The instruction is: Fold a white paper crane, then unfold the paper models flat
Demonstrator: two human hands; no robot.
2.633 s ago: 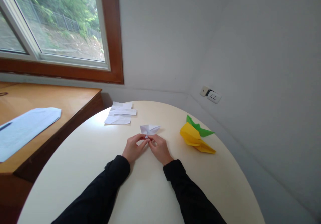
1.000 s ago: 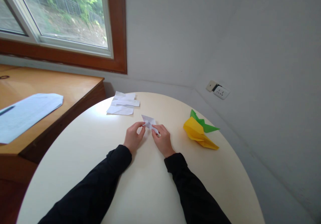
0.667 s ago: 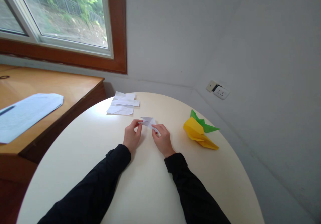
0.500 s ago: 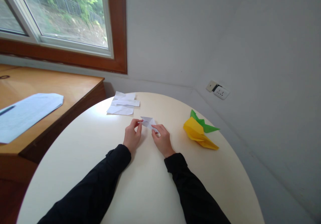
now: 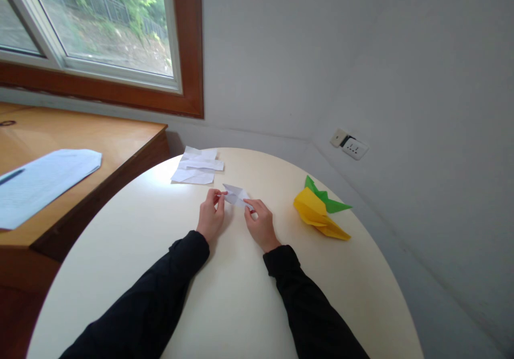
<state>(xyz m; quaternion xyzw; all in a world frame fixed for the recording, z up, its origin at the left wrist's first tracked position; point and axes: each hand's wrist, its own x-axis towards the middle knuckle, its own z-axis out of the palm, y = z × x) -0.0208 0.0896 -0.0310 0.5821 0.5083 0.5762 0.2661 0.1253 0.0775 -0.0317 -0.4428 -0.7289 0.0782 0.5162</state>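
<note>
A small folded white paper (image 5: 236, 195) is held between my two hands, just above the round table. My left hand (image 5: 211, 213) pinches its left corner between thumb and fingers. At the opposite end, my right hand (image 5: 261, 223) has its thumb and fingertips closed on the right edge. One pointed flap sticks up at the paper's far left. The fingertips cover parts of both ends, so the full folded shape is hidden.
White paper sheets and strips (image 5: 197, 165) lie at the table's (image 5: 225, 294) far edge. Yellow folded paper (image 5: 315, 211) and green folded paper (image 5: 327, 201) sit on the right. A wooden desk (image 5: 120, 134) at left bears papers (image 5: 52, 182) and a pen (image 5: 12, 176).
My hands have drawn slightly apart, the left a little leftward and the right a little rightward. The paper looks more spread out between them.
</note>
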